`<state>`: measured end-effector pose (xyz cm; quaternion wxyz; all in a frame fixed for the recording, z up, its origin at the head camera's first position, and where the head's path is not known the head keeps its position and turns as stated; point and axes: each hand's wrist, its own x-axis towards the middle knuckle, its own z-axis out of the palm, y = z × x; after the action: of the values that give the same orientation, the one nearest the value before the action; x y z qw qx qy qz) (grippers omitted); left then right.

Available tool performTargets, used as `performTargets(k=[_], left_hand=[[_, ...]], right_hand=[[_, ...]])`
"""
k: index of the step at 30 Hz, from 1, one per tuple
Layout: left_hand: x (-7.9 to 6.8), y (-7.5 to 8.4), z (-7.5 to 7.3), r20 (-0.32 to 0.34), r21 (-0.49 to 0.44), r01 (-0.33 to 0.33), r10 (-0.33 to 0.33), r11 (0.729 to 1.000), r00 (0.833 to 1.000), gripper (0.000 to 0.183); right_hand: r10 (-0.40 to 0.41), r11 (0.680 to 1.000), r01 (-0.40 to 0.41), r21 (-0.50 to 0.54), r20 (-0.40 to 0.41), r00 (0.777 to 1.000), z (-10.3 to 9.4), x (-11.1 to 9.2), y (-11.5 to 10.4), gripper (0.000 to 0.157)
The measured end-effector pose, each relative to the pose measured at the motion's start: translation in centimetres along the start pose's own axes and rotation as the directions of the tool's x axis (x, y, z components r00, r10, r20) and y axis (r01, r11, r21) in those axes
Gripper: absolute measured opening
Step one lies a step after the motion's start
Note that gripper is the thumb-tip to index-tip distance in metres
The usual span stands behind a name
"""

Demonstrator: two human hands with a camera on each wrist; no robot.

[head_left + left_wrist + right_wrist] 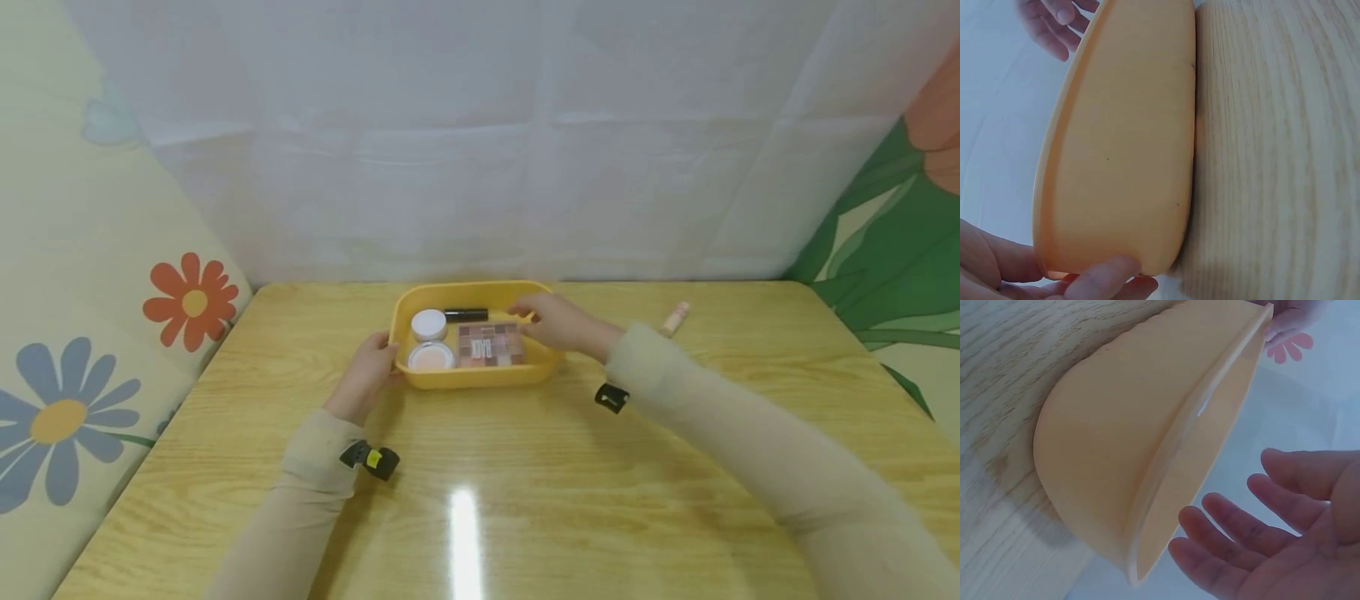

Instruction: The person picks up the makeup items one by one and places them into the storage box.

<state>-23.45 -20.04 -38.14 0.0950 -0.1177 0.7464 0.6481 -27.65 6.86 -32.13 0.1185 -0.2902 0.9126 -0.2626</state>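
Observation:
A yellow plastic basket (480, 379) sits near the back of the table. My left hand (367, 375) grips its left end, with fingers bent around the wall and rim in the left wrist view. Above the basket's right end hovers my right hand (558, 323); in the right wrist view its loosely bent fingers hold nothing. Inside the basket lie an eyeshadow palette (491, 345), a black tube (467, 315), a round white case (429, 324) and, in front of that, a round compact (431, 357) with a pale pink face.
A slim pink and cream cosmetic tube (676, 319) lies on the wooden table (420, 517), right of the basket and beyond my right forearm. White cloth (480, 200) hangs behind the table's back edge. Flower-patterned panels stand on both sides.

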Motion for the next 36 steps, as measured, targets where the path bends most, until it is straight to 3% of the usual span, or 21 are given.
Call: performTargets(k=[8, 29, 36], left_hand=[[0.1, -0.1, 0.2, -0.003, -0.006, -0.008, 0.008, 1.000, 1.000, 0.047], [-0.2, -0.6, 0.4, -0.022, -0.006, -0.009, 0.009, 1.000, 1.000, 0.046], [-0.4, -0.4, 0.4, -0.023, -0.001, -0.019, 0.019, 1.000, 1.000, 0.046]], right_hand=[[-0.009, 0.999, 0.010, 0.033, -0.046, 0.999, 0.3, -1.3, 0.9, 0.038], [0.087, 0.985, -0.058, 0.165, -0.176, 0.981, 2.8, -4.8, 1.6, 0.043], [0.055, 0.981, -0.003, 0.196, -0.263, 0.963, 3.0, -5.7, 1.7, 0.040]])
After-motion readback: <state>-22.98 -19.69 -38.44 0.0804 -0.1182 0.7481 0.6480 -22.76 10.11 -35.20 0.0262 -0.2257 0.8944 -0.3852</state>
